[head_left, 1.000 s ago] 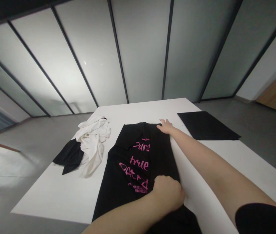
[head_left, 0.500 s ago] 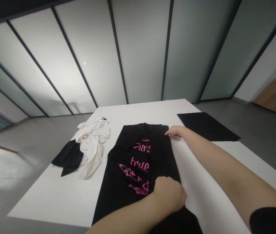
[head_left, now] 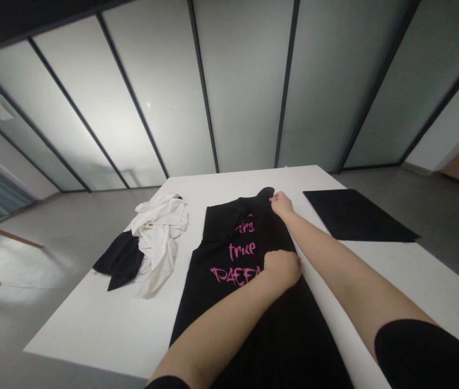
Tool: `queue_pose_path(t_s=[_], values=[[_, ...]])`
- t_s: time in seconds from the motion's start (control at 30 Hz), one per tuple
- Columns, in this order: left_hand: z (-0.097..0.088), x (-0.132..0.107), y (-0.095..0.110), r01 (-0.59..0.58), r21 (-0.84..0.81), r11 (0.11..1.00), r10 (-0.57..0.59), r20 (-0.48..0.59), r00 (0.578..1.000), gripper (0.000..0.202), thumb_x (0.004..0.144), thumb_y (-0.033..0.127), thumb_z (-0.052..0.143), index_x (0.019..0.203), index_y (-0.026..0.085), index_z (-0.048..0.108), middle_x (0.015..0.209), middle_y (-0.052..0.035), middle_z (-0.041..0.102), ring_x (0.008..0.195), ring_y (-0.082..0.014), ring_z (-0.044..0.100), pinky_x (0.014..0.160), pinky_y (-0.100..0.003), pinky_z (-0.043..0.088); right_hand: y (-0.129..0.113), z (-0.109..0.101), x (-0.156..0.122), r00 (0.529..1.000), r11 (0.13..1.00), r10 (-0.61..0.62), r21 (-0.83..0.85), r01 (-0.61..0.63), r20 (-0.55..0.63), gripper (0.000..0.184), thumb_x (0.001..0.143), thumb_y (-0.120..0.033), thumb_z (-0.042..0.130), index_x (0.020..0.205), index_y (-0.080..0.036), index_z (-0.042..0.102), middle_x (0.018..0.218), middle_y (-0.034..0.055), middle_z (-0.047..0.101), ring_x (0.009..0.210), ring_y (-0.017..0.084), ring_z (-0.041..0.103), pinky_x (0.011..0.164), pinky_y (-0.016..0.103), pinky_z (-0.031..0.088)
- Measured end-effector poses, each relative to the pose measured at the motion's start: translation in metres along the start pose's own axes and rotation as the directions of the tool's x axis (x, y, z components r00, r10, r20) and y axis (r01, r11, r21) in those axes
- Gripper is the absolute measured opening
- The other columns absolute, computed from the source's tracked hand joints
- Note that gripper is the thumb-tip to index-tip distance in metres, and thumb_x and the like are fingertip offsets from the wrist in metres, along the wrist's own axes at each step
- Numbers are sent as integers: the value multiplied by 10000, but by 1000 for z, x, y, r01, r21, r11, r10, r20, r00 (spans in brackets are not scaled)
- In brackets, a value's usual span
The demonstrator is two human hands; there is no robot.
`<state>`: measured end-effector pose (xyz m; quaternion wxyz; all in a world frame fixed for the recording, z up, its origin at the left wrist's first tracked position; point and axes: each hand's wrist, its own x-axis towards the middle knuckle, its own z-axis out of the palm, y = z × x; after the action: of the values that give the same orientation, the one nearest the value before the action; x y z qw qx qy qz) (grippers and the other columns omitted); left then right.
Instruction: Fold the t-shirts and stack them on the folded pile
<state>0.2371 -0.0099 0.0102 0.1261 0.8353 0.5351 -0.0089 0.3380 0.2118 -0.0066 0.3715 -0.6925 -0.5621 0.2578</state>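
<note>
A black T-shirt (head_left: pixel 213 302) with pink lettering lies lengthwise on the white table, its left part folded inward near the top. My right hand (head_left: pixel 283 205) pinches its far right corner, where the cloth bulges up a little. Closer to me, my left hand (head_left: pixel 281 268) is closed on the shirt's right edge and covers the end of the lettering. The left forearm crosses over the shirt's lower half, hiding some of it.
On the left of the table (head_left: pixel 75 329) lies a crumpled white garment (head_left: pixel 162 216) beside a black cloth (head_left: pixel 121 259). A flat black folded piece (head_left: pixel 359 216) rests at the right edge. Frosted glass panels (head_left: pixel 245 92) stand behind.
Both hands have moved farther away along the shirt's right edge, the cloth going with them. The lettering lies flatter, and the far right corner now bulges up.
</note>
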Motion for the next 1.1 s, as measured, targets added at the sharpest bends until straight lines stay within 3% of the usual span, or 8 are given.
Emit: queue_pose_path(t_s=[0.2, 0.47, 0.63, 0.77, 0.9, 0.97, 1.03, 1.1], values=[[7, 35, -7, -22, 11, 1000, 24, -190, 982, 443, 1081, 378, 416, 1110, 149, 795, 1070, -142, 800, 1054, -300, 717, 924, -428, 529, -12, 21, -4, 983, 986, -164, 9, 164, 77, 456, 918, -167, 626, 1372, -139, 651, 1474, 176, 666, 1387, 285, 611, 1203, 386, 416], [24, 13, -22, -159, -11, 987, 151, -249, 957, 480, 1050, 488, 431, 1217, 139, 716, 1171, -165, 733, 1114, -343, 634, 944, -503, 511, 2, 31, -30, 985, 976, -173, 130, 174, -18, 386, 926, -230, 573, 1278, -165, 717, 1374, 153, 727, 1313, 279, 658, 1173, 443, 459], [1, -6, -38, -286, -51, 957, 285, -26, 958, 692, 932, 598, 616, 1421, 108, 601, 1404, -211, 625, 1279, -388, 573, 1038, -498, 499, 19, 26, -61, 982, 957, -144, 235, 169, -119, 389, 966, -316, 476, 1249, -177, 705, 1261, 142, 768, 1177, 261, 719, 1074, 452, 539], [-57, -12, -86, -318, -441, 840, 458, 260, 850, 481, 1015, 561, 489, 1281, 225, 708, 1283, -71, 740, 1144, -252, 694, 1004, -350, 530, 38, 7, -98, 938, 895, -332, 283, 346, -99, 283, 959, -357, 523, 1062, -219, 747, 1118, 85, 801, 1074, 243, 738, 1017, 415, 562], [-92, -15, -164, -15, -414, 910, -49, -144, 988, 405, 1059, 431, 422, 1234, 208, 710, 1309, -85, 751, 1205, -248, 690, 1065, -339, 497, 46, -13, -124, 868, 862, -476, 123, 492, -141, 258, 965, -308, 518, 1001, -232, 761, 1041, 75, 794, 989, 251, 732, 957, 415, 565], [-89, -16, -201, 388, -322, 864, -475, -263, 839, 404, 1048, 359, 442, 1320, 150, 656, 1376, -186, 712, 1284, -317, 662, 1104, -423, 475, 43, -17, -131, 870, 878, -476, -10, 478, -128, 255, 962, -253, 517, 1009, -234, 766, 1064, 78, 787, 1010, 251, 721, 955, 401, 554], [-78, -17, -229, 638, -268, 722, -692, -258, 674, 465, 1029, 363, 480, 1373, 78, 608, 1388, -281, 679, 1344, -381, 632, 1123, -488, 454, 38, -15, -135, 893, 891, -444, -149, 430, -77, 267, 968, -205, 515, 1036, -230, 771, 1099, 85, 779, 1034, 247, 707, 958, 383, 538], [-66, -16, -245, 685, -258, 681, -732, -206, 649, 461, 1019, 362, 483, 1336, 60, 628, 1365, -302, 686, 1344, -390, 637, 1095, -477, 474, 32, -12, -138, 916, 876, -401, -291, 385, 2, 266, 976, -186, 535, 1072, -222, 780, 1123, 97, 769, 1037, 251, 692, 965, 372, 518]])
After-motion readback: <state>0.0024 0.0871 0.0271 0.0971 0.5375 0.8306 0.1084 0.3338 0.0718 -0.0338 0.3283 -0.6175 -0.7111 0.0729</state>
